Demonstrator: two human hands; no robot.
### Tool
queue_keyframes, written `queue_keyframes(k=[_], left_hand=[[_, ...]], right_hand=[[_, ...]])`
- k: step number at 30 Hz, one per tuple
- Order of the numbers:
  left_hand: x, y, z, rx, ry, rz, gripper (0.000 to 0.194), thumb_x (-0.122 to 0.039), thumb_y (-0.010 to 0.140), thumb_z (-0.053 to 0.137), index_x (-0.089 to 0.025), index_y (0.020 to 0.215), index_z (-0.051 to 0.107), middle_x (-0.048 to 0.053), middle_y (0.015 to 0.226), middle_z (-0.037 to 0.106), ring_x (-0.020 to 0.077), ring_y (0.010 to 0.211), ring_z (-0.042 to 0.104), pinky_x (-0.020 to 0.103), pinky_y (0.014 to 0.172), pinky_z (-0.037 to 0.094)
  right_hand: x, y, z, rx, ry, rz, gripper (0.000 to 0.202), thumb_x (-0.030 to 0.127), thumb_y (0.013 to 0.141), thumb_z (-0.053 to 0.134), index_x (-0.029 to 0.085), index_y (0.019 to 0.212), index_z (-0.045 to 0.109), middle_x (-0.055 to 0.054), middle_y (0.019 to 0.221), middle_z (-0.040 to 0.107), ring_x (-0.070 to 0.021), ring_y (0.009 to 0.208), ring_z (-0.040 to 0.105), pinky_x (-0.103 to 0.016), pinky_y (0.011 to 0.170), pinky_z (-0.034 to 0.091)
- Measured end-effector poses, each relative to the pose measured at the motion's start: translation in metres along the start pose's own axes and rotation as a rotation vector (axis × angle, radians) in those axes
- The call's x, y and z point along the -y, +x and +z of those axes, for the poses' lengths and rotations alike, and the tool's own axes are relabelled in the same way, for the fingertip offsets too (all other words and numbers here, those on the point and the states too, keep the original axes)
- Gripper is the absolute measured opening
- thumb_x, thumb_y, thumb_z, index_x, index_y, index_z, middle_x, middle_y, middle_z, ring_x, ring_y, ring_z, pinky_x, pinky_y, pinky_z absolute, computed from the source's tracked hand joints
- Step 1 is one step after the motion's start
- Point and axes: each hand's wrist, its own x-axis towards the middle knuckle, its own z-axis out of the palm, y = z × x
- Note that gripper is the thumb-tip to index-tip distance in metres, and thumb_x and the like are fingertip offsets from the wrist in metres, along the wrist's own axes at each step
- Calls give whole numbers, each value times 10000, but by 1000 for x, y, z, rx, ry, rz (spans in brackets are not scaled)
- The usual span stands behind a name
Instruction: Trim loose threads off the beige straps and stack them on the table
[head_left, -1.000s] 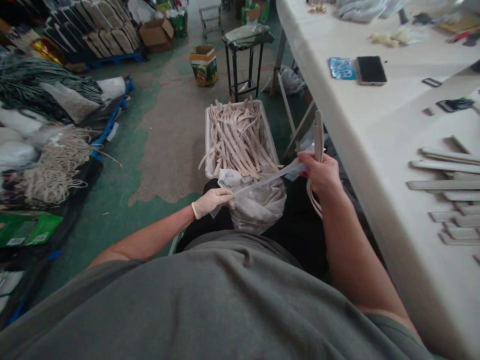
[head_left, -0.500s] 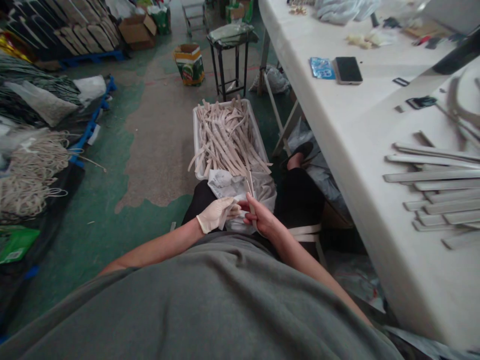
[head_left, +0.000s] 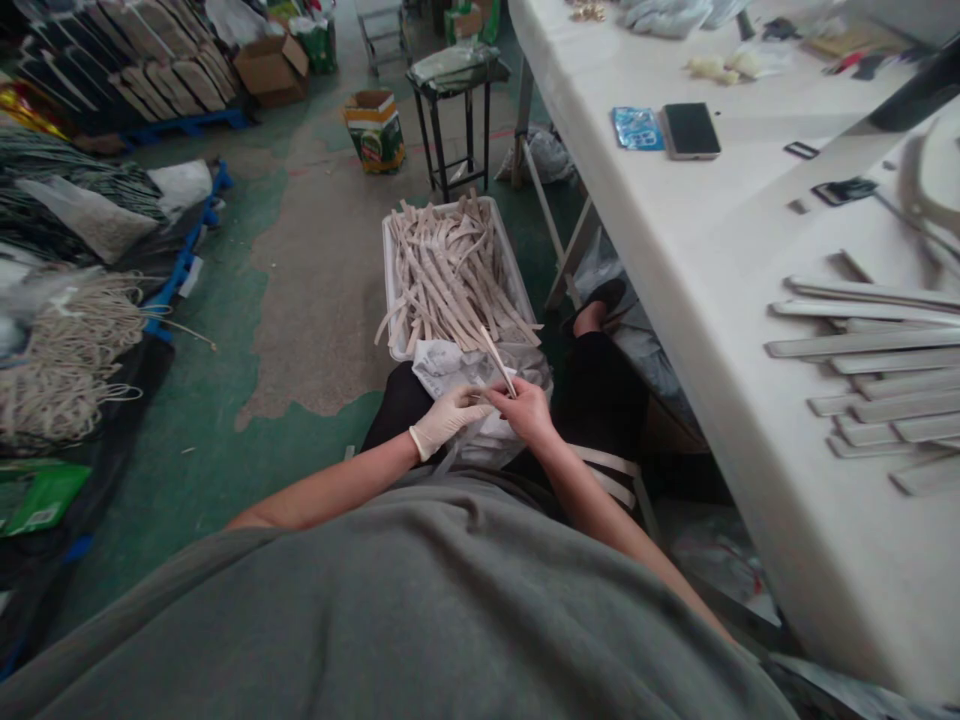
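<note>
My left hand, in a pale glove, is over my lap with its fingers closed at the tips of my right hand. What the gloved fingers pinch is too small to make out. My bare right hand grips a thin pale strip, which sticks up and forward from its fingers. White crumpled plastic lies on my lap under both hands. Just beyond my knees, a white bin holds a heap of beige strips, several hanging over its near edge.
To the right, a white table carries grey strips, a phone and a blue packet. A black stool stands behind the bin. Bundled cord lies at the left, and pale bands hang beside my right thigh.
Both hands have shifted slightly, the left one turning so its fingers curl inward. The strip in my right hand now leans to the left instead of standing nearly straight.
</note>
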Motion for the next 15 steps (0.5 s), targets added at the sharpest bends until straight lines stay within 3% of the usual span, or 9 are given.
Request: queue_keyframes(k=[5, 9, 15], left_hand=[[-6, 13, 5, 60, 171, 69, 312, -240, 677, 809, -150, 949, 686, -5, 714, 686, 142, 701, 644, 250, 713, 472], [-5, 11, 2, 96, 123, 16, 212, -253, 679, 800, -141, 809, 676, 16, 701, 700, 143, 672, 654, 262, 710, 490], [-7, -1, -3, 242, 173, -167, 320, -267, 591, 884, -128, 832, 726, 33, 756, 729, 139, 698, 654, 233, 667, 474]], right_hand=[[7, 6, -16, -26, -172, -119, 161, 355, 654, 723, 201, 679, 688, 34, 551, 559, -122, 523, 480, -235, 494, 370], [12, 13, -27, -59, -250, -179, 203, 394, 668, 690, 193, 680, 670, 34, 562, 546, -120, 528, 466, -239, 506, 379], [18, 17, -34, -79, -251, -192, 240, 412, 656, 684, 173, 678, 673, 29, 575, 548, -112, 523, 456, -238, 491, 389]])
